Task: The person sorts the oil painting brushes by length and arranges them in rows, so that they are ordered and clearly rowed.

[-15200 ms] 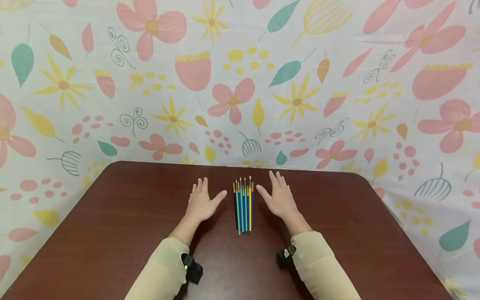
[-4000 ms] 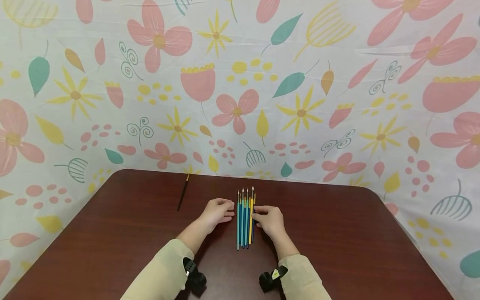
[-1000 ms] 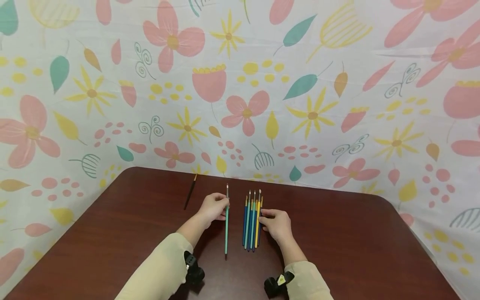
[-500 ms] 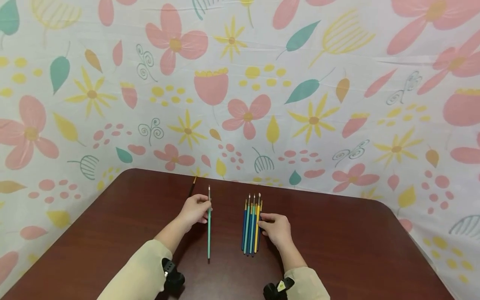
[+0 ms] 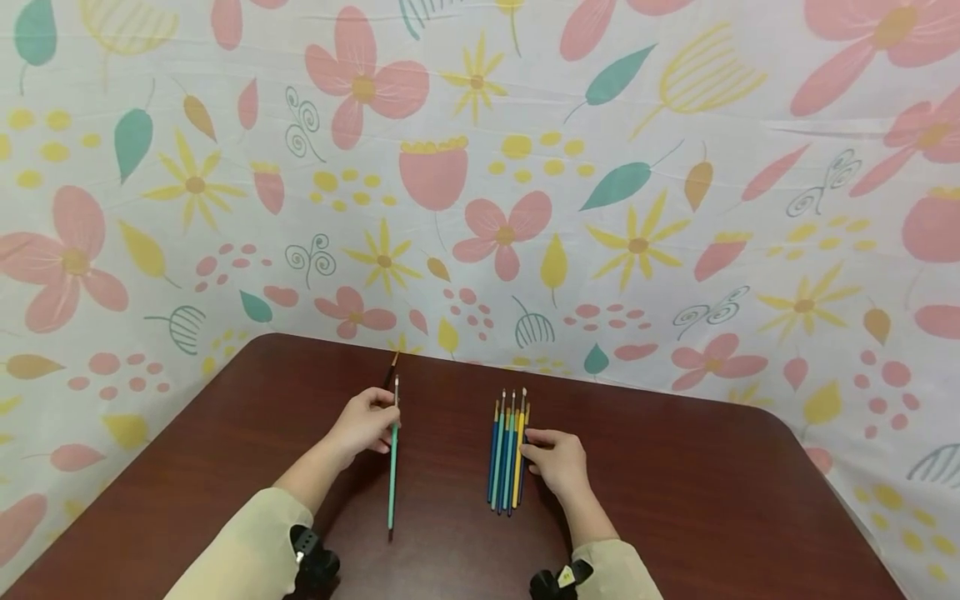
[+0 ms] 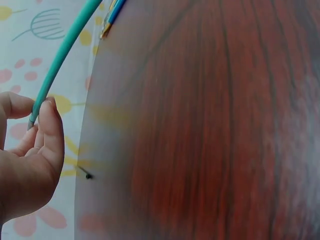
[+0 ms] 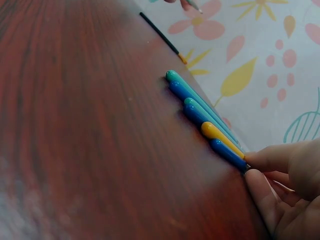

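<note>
My left hand pinches a teal paintbrush near its ferrule, bristles toward the wall, held up above the table. In the left wrist view its teal handle rises from between thumb and fingers. A row of several blue, teal and yellow paintbrushes lies side by side at the middle of the table. At the row's right edge my right hand pinches the outermost dark blue paintbrush, touching the yellow one beside it. A black paintbrush lies apart to the left, partly behind my left hand in the head view.
The dark brown wooden table has rounded far corners. Right behind its far edge hangs a white cloth printed with flowers and leaves. Each wrist bears a small black camera.
Earlier the black paintbrush was moved from the row to the left. Over the last second my left hand has carried the teal paintbrush leftward, close to the black one. The right hand stays at the row.
</note>
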Action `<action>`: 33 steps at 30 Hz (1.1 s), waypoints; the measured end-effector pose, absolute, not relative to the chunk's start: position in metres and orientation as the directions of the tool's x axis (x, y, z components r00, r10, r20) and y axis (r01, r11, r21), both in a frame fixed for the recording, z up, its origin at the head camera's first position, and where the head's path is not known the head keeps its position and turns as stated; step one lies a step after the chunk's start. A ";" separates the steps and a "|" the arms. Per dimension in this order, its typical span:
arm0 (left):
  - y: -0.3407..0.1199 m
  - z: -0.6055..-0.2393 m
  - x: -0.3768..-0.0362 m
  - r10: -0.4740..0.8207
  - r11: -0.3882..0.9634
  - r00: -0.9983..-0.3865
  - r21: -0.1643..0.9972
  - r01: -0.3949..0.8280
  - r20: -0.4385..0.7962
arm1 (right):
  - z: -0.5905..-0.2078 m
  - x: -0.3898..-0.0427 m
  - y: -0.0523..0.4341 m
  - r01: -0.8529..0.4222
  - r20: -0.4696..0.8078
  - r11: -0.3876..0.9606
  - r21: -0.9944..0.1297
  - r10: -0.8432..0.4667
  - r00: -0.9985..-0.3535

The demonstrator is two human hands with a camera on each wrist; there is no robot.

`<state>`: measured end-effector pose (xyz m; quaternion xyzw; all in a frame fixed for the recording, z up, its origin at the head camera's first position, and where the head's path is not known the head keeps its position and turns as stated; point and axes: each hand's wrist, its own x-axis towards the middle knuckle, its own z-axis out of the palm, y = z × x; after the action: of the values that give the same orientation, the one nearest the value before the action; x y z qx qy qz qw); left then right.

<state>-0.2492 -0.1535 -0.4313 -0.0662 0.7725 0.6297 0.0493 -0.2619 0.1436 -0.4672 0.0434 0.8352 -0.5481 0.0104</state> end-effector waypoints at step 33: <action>-0.215 -0.424 -0.234 0.003 0.422 -0.989 0.897 -0.131 -0.146 | -0.466 -0.266 0.142 0.097 -0.078 0.388 -0.917 0.063 -0.995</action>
<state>-0.2341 -0.2153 -0.4237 -0.0380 0.8409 0.5362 0.0628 -0.2665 0.1416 -0.4663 0.0481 0.8328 -0.5513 0.0152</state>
